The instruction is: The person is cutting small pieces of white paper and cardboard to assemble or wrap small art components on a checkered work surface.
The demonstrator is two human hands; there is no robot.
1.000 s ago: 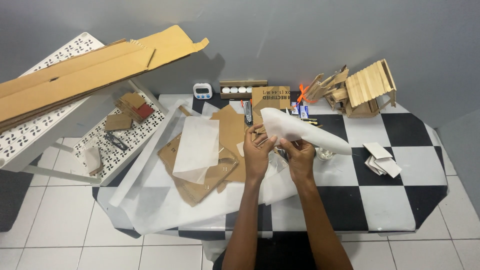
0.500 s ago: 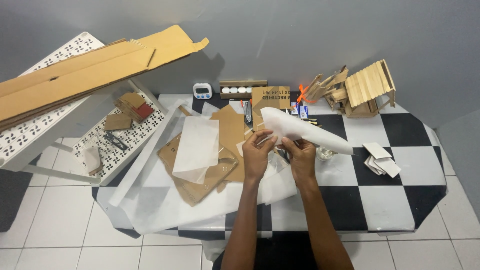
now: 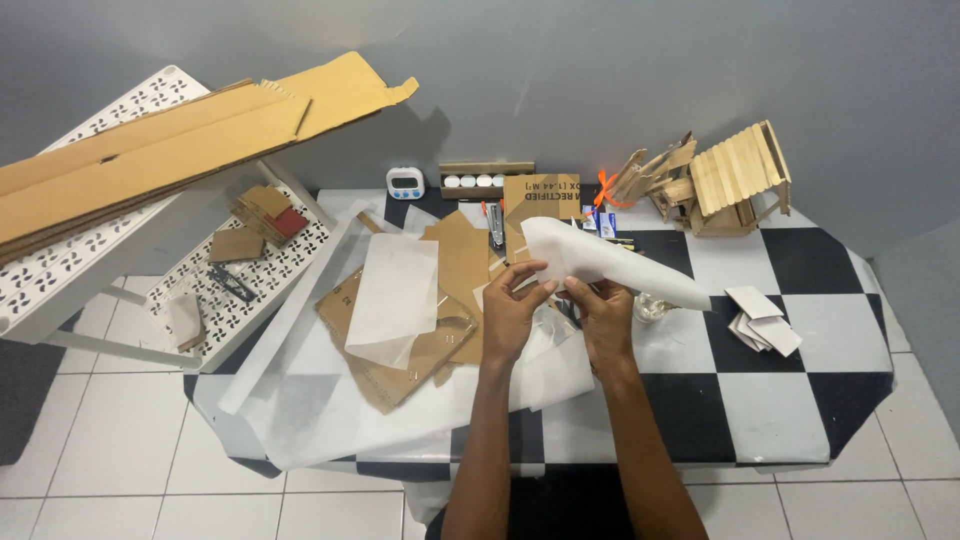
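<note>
Both my hands hold a sheet of white translucent paper (image 3: 610,262) above the black-and-white checkered table (image 3: 780,400). My left hand (image 3: 512,310) pinches the paper's left edge with thumb and fingers. My right hand (image 3: 605,315) grips its lower edge from beneath. The sheet curls and stretches off to the right. Below the hands lie flat brown cardboard pieces (image 3: 415,345) with another white sheet (image 3: 392,296) on top.
A large white paper sheet (image 3: 300,410) drapes over the table's left side. A popsicle-stick house (image 3: 735,180), a small timer (image 3: 405,183), a cardboard box (image 3: 540,195), white card pieces (image 3: 760,318) and a utility knife (image 3: 496,225) sit around. Long cardboard (image 3: 170,150) rests on a white perforated shelf (image 3: 70,260) at left.
The white paper has shifted slightly in my hands, and my fingers have moved a little along its edge. Everything else stays put.
</note>
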